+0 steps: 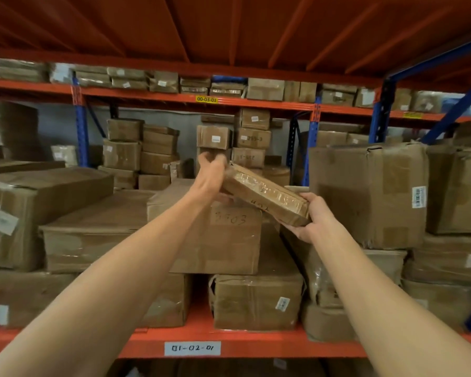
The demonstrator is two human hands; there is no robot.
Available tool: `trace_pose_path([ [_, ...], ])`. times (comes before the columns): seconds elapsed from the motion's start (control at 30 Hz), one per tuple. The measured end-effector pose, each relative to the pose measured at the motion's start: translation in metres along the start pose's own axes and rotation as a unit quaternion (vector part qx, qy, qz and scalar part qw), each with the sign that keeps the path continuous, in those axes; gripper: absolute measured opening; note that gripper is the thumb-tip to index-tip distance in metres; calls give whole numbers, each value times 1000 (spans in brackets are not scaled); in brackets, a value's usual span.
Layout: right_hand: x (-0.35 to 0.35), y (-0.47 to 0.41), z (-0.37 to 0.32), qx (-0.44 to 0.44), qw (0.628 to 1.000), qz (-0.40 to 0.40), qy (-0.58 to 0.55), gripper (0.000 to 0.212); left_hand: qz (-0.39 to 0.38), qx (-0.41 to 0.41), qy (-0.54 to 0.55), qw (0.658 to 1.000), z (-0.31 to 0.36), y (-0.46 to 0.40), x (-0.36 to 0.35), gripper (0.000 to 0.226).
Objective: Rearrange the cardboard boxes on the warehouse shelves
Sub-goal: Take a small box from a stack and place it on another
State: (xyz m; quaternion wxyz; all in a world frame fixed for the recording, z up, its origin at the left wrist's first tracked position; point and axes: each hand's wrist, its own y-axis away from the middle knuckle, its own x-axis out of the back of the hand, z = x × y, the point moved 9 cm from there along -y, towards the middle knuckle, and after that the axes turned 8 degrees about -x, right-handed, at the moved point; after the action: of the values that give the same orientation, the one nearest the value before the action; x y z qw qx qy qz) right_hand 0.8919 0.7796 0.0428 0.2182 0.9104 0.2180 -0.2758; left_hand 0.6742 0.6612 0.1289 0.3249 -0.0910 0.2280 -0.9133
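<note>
An orange shelf (256, 341) carries stacked cardboard boxes (74, 235), with a tall box (365, 191) at the right. Above a marked box (229, 238) at the centre, a flat taped box (264, 193) hangs tilted in the air. The left hand (211, 175) grips its far upper end; the right hand (314, 219) clasps its near lower end.
</note>
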Motion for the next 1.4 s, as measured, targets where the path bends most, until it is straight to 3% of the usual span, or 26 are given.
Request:
trace_pose_path([
  [0.07, -8, 1, -2, 19, 999, 3, 28, 22, -3, 109, 54, 993, -10, 3, 0, 55],
  [0.17, -25, 0, 2, 37, 998, -1, 55, 20, -12, 158, 19, 987, -15, 4, 14, 61],
  [0.47, -160, -10, 72, 4, 990, -100, 101, 20, 153, 111, -12, 982, 4, 9, 168, 37],
  [0.67, -268, -30, 150, -19, 970, -164, 180, 40, 249, 117, 17, 961, -12, 27, 294, 38],
  [0.77, -298, -43, 166, 51, 947, -141, 286, 61, 269, 127, 33, 954, -30, 33, 333, 36],
  [0.87, -319, -36, 168, 183, 879, -140, 419, 68, 267, 149, 57, 950, -57, 31, 351, 37],
  [1.0, -340, -24, 185, 275, 729, -163, 605, 81, 274, 176, 104, 940, -91, 30, 367, 29],
  [1.07, -339, -29, 194, 286, 675, -121, 669, 76, 281, 167, 58, 943, -99, 28, 378, 37],
  [1.1, -337, -32, 198, 296, 629, -88, 713, 71, 274, 166, 10, 947, -101, 26, 381, 41],
  [1.17, -332, -36, 208, 324, 550, -40, 769, 62, 222, 170, -152, 948, -100, 23, 380, 49],
  [1.2, -329, -37, 212, 339, 531, -29, 776, 58, 182, 163, -270, 931, -97, 20, 379, 51],
  [1.23, -328, -39, 216, 353, 519, -23, 778, 56, 146, 139, -422, 884, -91, 17, 380, 51],
  [1.3, -329, -41, 221, 374, 494, -13, 785, 55, 98, 13, -678, 729, -69, 7, 364, 52],
  [1.33, -329, -41, 222, 380, 485, -8, 787, 55, 62, -52, -720, 689, -62, 6, 347, 57],
  [1.37, -332, -41, 222, 385, 481, -6, 788, 54, 5, -70, -708, 703, -65, 5, 335, 65],
  [1.4, -334, -40, 223, 385, 478, -7, 789, 53, -63, -50, -668, 740, -74, 3, 326, 74],
])
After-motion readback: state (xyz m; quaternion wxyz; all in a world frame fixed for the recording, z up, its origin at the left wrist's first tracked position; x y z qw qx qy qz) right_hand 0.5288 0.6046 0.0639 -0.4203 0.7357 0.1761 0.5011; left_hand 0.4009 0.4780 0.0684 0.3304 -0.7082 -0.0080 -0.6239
